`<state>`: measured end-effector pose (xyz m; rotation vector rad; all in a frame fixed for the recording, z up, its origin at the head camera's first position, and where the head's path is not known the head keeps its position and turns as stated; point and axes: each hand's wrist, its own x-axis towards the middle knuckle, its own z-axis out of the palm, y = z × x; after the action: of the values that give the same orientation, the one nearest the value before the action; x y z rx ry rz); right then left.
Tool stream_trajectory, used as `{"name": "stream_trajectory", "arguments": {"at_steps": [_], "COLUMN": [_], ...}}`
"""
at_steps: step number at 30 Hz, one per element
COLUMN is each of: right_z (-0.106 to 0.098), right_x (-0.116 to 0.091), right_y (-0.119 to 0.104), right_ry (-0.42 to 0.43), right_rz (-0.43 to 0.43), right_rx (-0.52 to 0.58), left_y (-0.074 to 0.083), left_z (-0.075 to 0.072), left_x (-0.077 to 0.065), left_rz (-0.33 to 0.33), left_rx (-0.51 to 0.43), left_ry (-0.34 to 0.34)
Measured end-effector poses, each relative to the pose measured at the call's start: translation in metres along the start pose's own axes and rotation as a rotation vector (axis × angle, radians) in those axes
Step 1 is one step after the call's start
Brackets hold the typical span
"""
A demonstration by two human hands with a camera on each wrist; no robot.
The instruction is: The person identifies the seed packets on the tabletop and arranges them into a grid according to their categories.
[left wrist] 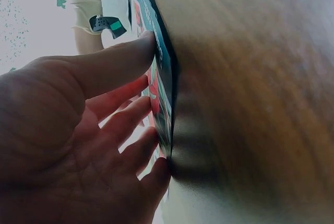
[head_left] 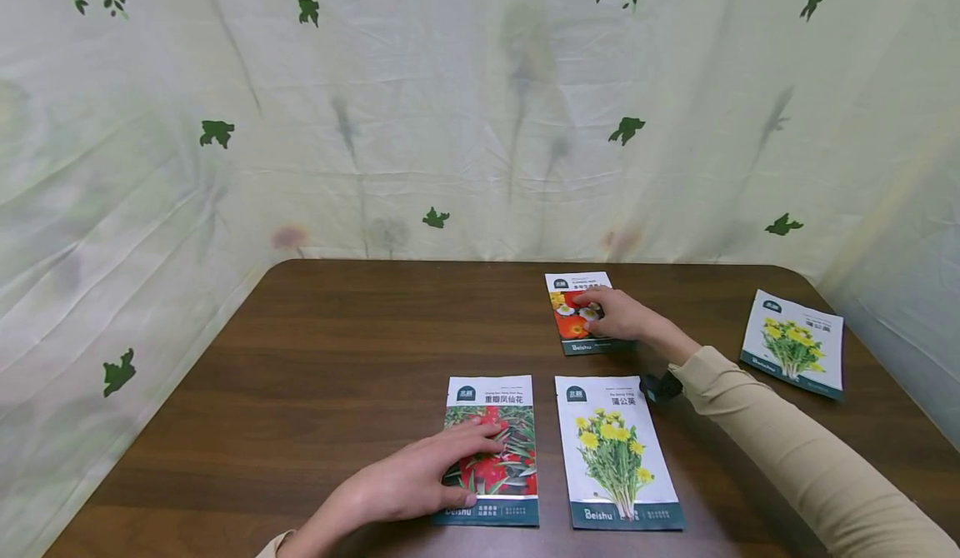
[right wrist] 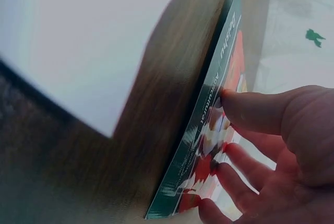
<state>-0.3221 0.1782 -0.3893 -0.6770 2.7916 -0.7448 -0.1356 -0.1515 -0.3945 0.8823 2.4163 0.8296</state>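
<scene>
My left hand (head_left: pixel 427 475) rests on a seed packet with red flowers and green leaves (head_left: pixel 517 429), fingers spread over its picture and thumb on its dark teal bottom band. The left wrist view shows those fingertips and the thumb (left wrist: pixel 120 59) against the packet's face. Farther back, my right hand (head_left: pixel 626 316) touches a seed packet with orange, red and white flowers (head_left: pixel 576 325). Seen from the right wrist, the fingertips and thumb lie on the front of this packet (right wrist: pixel 224 62), side by side rather than around its edges.
Just right of the left hand's packet lies a seed packet with yellow flowers (head_left: pixel 618 458), under the right forearm's near side. A similar yellow-flower packet (head_left: pixel 795 346) lies tilted near the table's right edge. Behind the brown wooden table (head_left: pixel 360 333) hangs a pale curtain (head_left: pixel 450 125) with green leaf prints.
</scene>
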Motion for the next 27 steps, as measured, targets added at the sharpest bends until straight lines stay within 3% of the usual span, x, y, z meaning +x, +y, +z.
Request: {"name": "stream_trajectory", "arguments": {"at_steps": [16, 27], "right_z": [0.006, 0.006], "right_x": [0.007, 0.011], "right_y": [-0.005, -0.009], "right_ry": [0.009, -0.040], "right_rz": [-0.092, -0.012], "right_rx": [-0.030, 0.006], "left_y": [0.000, -0.001], "left_z": [-0.001, -0.001], "left_x": [0.000, 0.000], "left_rz": [-0.005, -0.003], "left_rx": [-0.003, -0.001], "left_ry": [-0.003, -0.005]}}
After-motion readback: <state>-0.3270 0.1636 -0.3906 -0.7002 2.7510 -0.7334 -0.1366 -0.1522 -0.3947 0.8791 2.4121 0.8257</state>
